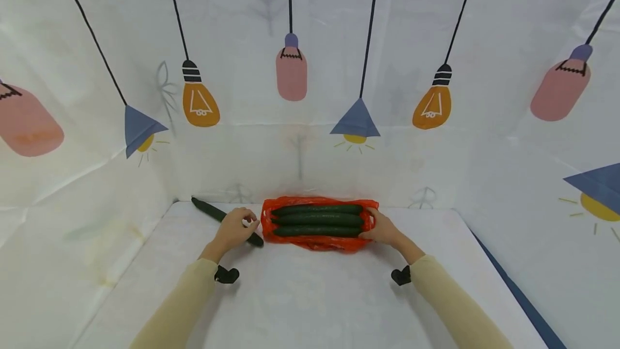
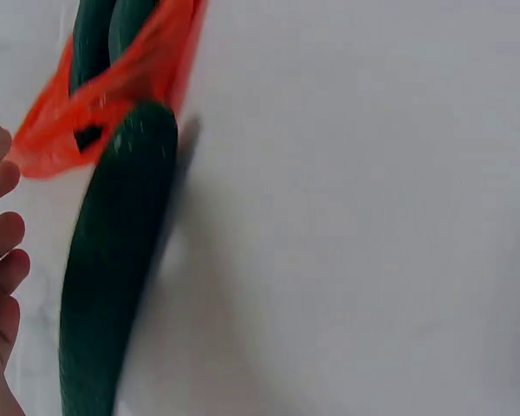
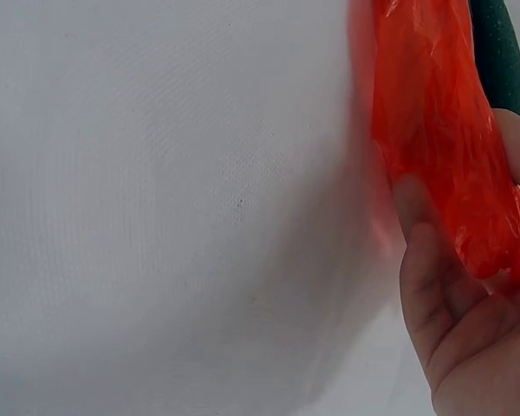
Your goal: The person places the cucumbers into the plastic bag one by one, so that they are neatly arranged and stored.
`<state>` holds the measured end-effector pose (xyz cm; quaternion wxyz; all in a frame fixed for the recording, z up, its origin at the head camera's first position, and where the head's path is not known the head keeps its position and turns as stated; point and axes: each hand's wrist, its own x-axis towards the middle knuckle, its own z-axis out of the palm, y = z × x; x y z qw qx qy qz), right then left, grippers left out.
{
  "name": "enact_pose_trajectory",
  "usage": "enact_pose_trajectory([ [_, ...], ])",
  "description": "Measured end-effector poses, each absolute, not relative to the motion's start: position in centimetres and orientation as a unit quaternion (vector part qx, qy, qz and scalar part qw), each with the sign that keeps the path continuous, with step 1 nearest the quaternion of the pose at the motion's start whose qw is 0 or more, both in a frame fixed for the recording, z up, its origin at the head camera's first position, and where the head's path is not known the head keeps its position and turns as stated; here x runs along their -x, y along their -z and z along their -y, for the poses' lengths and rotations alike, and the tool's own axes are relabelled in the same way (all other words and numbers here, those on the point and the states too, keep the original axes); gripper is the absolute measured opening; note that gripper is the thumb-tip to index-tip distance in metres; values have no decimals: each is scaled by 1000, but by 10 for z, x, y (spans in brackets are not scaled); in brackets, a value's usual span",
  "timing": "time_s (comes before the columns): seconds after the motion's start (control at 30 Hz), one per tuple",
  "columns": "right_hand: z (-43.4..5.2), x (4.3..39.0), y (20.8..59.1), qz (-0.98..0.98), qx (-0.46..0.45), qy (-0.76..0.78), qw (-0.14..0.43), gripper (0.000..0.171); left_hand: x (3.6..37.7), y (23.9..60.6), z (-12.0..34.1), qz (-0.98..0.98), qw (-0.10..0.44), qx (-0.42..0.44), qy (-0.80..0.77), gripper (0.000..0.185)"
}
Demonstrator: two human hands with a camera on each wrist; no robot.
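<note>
Three dark green cucumbers (image 1: 317,220) lie side by side, lengthwise, in a red plastic bag (image 1: 310,242) whose top gapes. My right hand (image 1: 382,229) grips the bag's right end; in the right wrist view its thumb is by a cucumber (image 3: 503,61) and its fingers curl under the red plastic (image 3: 433,130). A single cucumber (image 1: 208,209) lies slanted on the table left of the bag. Over it, my left hand (image 1: 234,229) hovers with loosely bent fingers, fingertips close to the bag's left end. The left wrist view shows these fingers (image 2: 7,269) beside the single cucumber (image 2: 113,260), holding nothing.
The white tabletop (image 1: 310,300) extends in front of the bag. A white sheet (image 1: 232,160) printed with hanging lamps rises behind the table and at both sides. Each wrist carries a small black camera piece (image 1: 226,274).
</note>
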<state>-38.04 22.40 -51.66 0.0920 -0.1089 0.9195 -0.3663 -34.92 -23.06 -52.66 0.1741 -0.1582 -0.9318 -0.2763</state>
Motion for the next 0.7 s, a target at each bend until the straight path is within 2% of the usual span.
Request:
enact_pose_trajectory([
  [0.13,-226,382,514,-919,114,366,91,93,354,533,247,945,166,148,240,15],
  [0.43,-224,380,515,-920,101,366,94,93,360,538,268,964,107,143,199,63],
  [0.7,-224,378,516,-917,91,377,97,90,362,540,277,969,53,144,195,85],
])
